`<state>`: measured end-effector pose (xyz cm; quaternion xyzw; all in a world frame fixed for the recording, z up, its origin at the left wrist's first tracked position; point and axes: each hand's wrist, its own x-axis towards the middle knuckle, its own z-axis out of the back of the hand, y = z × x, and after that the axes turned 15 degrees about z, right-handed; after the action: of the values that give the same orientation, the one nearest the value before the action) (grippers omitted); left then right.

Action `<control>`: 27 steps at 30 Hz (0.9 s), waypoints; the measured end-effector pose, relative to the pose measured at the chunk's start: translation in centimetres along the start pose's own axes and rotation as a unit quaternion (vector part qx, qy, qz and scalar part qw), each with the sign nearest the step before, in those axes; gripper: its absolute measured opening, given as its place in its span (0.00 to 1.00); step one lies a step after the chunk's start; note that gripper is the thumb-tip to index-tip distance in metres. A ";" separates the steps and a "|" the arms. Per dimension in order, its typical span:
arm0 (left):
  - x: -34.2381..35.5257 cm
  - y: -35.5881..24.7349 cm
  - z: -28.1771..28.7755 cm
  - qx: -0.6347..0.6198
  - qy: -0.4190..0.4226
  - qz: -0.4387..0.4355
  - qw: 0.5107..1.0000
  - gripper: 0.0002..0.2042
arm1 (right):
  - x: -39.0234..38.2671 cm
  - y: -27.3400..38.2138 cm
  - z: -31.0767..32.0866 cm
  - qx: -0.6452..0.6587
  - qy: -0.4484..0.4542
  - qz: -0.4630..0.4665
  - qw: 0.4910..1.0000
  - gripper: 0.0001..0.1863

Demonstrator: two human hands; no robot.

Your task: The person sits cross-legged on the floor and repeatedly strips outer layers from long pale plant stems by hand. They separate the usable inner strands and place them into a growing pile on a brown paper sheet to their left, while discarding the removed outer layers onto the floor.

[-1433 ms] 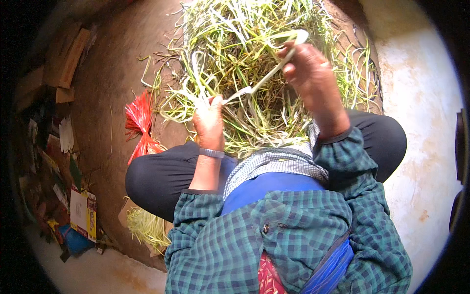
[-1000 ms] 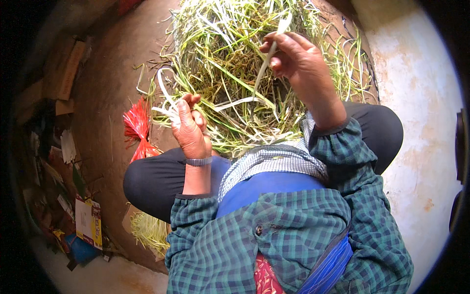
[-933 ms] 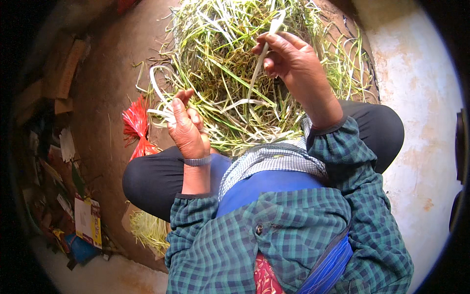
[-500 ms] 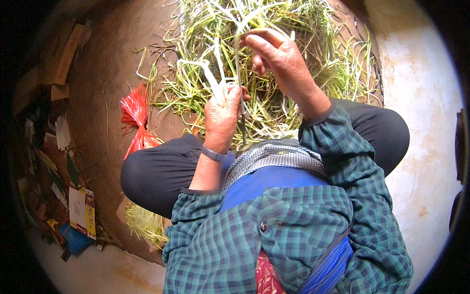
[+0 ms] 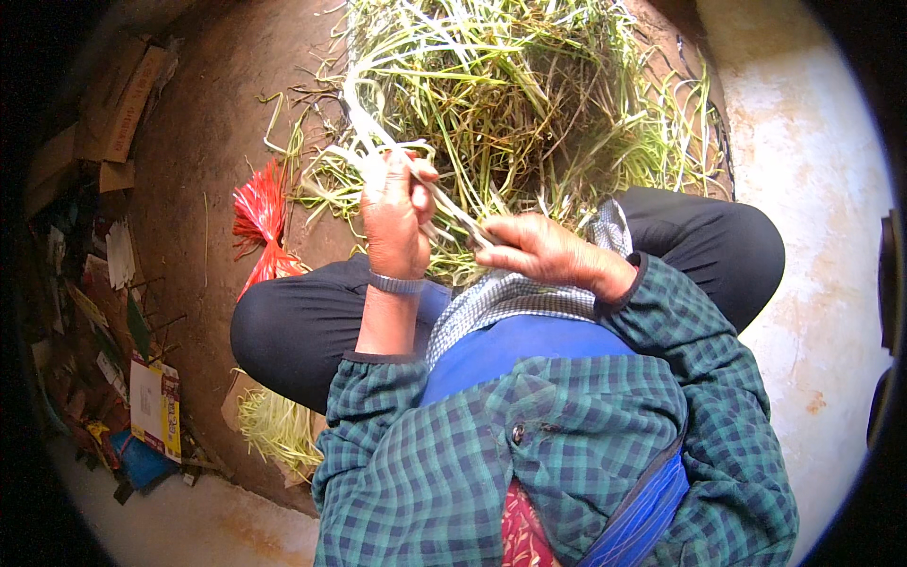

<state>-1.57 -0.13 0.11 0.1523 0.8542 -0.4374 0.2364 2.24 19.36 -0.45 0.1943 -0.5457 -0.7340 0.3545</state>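
Both our hands work over the lap: our left hand (image 5: 395, 215) is closed around a few pale, whitish-green stalks (image 5: 364, 128), fingers curled with the thumb pressing them in, while our right hand (image 5: 539, 250) pinches the lower end of the same stalks between thumb and fingertips, just above the checked cloth (image 5: 515, 295) on our knees. The stalks run up from the left fist and trail back into the big heap of green stalks (image 5: 515, 104) on the brown ground (image 5: 203, 161) in front of us. A red plastic tie bundle (image 5: 260, 217) lies beside our left knee, and a small yellow-green bunch (image 5: 274, 430) sits under the left thigh near scattered cardboard scraps (image 5: 113, 104). We judge the thin stalks could snap if the two hands pull apart too hard, and the loose upper ends, tangled in the heap, could drag other stalks along or slip out of the left fist
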 end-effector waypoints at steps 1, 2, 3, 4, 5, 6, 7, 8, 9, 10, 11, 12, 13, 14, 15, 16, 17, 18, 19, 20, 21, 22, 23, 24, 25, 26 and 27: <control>0.1 -0.2 0.2 0.000 0.002 -0.012 1.000 0.07 | -1.3 -0.1 -0.1 -0.096 0.033 0.000 0.995 0.16; 0.2 -0.4 0.4 -0.002 -0.005 -0.026 1.000 0.06 | -2.4 -0.4 -0.4 -0.136 0.029 0.020 0.990 0.12; 0.3 -0.4 0.4 -0.007 -0.024 -0.033 0.999 0.07 | -3.4 -0.9 -0.6 -0.191 0.093 -0.071 0.975 0.11; 0.3 -0.5 0.4 -0.008 -0.031 -0.032 0.999 0.07 | -4.2 -1.4 -0.9 -0.240 0.140 -0.132 0.951 0.10; 0.3 -0.5 0.5 -0.009 -0.033 -0.036 0.999 0.07 | -4.7 -2.2 -1.0 -0.257 0.166 -0.132 0.943 0.09; 0.3 -0.5 0.5 -0.009 -0.044 -0.022 0.999 0.07 | -5.1 -2.9 -1.1 -0.275 0.203 -0.160 0.926 0.09; 0.2 -0.7 0.5 0.004 -0.050 -0.054 0.997 0.06 | -6.0 -3.2 -1.0 -0.334 0.283 -0.179 0.881 0.10; 0.3 -1.1 0.7 0.002 -0.045 -0.085 0.995 0.06 | -6.2 -3.5 -1.0 -0.318 0.293 -0.192 0.881 0.10; 0.2 -1.1 0.7 -0.004 -0.041 -0.083 0.996 0.06 | -6.2 -3.7 -0.9 -0.302 0.302 -0.206 0.880 0.10; 0.2 -1.2 0.8 -0.013 -0.031 -0.098 0.995 0.06 | -6.1 -3.7 -0.6 -0.286 0.334 -0.244 0.864 0.10; 0.2 -1.1 0.8 -0.007 -0.031 -0.067 0.997 0.06 | -5.6 -3.5 -0.6 -0.292 0.276 -0.241 0.884 0.11; 0.1 -0.8 0.7 -0.004 -0.026 -0.046 0.999 0.06 | -5.1 -3.1 0.0 -0.258 0.249 -0.243 0.901 0.12; 0.0 -0.5 0.7 -0.004 -0.024 -0.035 0.999 0.06 | -4.2 -2.6 0.2 -0.266 0.166 -0.203 0.928 0.14; -0.1 -0.3 0.7 -0.006 -0.024 -0.038 0.999 0.06 | -3.4 -1.9 0.5 -0.265 0.072 -0.156 0.949 0.16; -0.1 0.0 0.6 -0.005 -0.028 -0.029 0.999 0.06 | -2.5 -1.1 0.7 -0.121 -0.004 -0.129 0.984 0.18; -0.1 0.4 0.5 -0.008 -0.019 -0.031 0.999 0.06 | -1.6 -0.4 0.7 0.014 -0.060 -0.112 0.992 0.20; -0.1 0.6 0.4 -0.011 -0.004 -0.020 1.000 0.06 | -0.8 0.2 0.7 0.139 -0.072 -0.169 0.973 0.21; -0.3 0.8 0.3 -0.015 0.001 -0.001 1.000 0.07 | -0.2 0.7 0.4 0.269 -0.075 -0.187 0.942 0.21; -0.6 1.0 0.1 -0.003 -0.001 0.005 1.000 0.08 | 0.6 0.9 -0.2 0.268 -0.070 -0.177 0.944 0.16; -0.9 1.4 0.0 0.007 -0.004 0.012 1.000 0.09 | 1.0 1.0 -0.4 0.253 -0.056 -0.194 0.946 0.14; -1.5 1.7 -0.1 0.038 -0.011 0.025 0.999 0.12 | 1.2 1.0 -0.7 0.212 -0.049 -0.178 0.960 0.13; -2.0 1.8 -0.1 0.073 -0.003 0.050 0.996 0.13 | 1.2 0.9 -0.9 0.167 -0.030 -0.183 0.969 0.13; -2.5 2.0 -0.2 0.121 0.004 0.052 0.991 0.13 | 1.0 0.7 -1.0 0.148 -0.028 -0.138 0.979 0.13; -2.8 2.2 -0.2 0.175 -0.018 0.075 0.982 0.13 | 0.8 0.5 -1.1 0.107 -0.013 -0.144 0.984 0.13; -3.2 2.8 -0.5 0.120 0.016 0.076 0.990 0.14 | 0.5 0.3 -1.0 0.109 0.001 -0.142 0.984 0.14; -3.5 3.0 -0.4 0.089 0.042 0.102 0.990 0.14 | 0.5 0.1 -1.1 0.103 -0.018 -0.099 0.990 0.15; -3.4 3.2 -0.5 0.078 0.031 0.121 0.989 0.13 | 0.3 0.0 -1.0 0.106 -0.005 -0.111 0.988 0.15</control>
<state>2.68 1.92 0.00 0.2861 0.7995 -0.4662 0.2482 2.69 18.50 -0.77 0.2860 -0.5972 -0.7081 0.2453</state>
